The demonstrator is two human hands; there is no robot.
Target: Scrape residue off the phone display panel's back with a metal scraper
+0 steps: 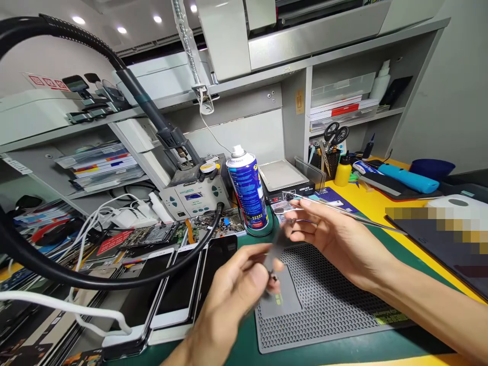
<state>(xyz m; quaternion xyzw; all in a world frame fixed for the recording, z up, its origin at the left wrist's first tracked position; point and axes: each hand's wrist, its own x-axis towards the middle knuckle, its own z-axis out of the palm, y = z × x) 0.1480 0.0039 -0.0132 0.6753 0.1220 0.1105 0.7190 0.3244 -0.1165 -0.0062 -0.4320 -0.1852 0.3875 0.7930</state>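
Note:
My left hand (238, 284) is closed on a thin dark part (279, 241), which is blurred and held tilted above a grey perforated mat (324, 300). To its right, my right hand (335, 236) pinches slim metal tweezers (353, 215) between thumb and fingers, their far end reaching out past the hand to the right. The right fingertips are close to the upper end of the dark part; whether they touch it is unclear. Beneath my left hand, a flat grey plate (290, 292) lies on the mat.
A blue spray can (248, 190) stands behind the hands, beside a control unit (196, 198). Several phones (179, 290) lie at the left under a black hose (125, 282). At the right are a yellow bottle (343, 172), a blue cylinder (409, 178) and a dark flat device (430, 239).

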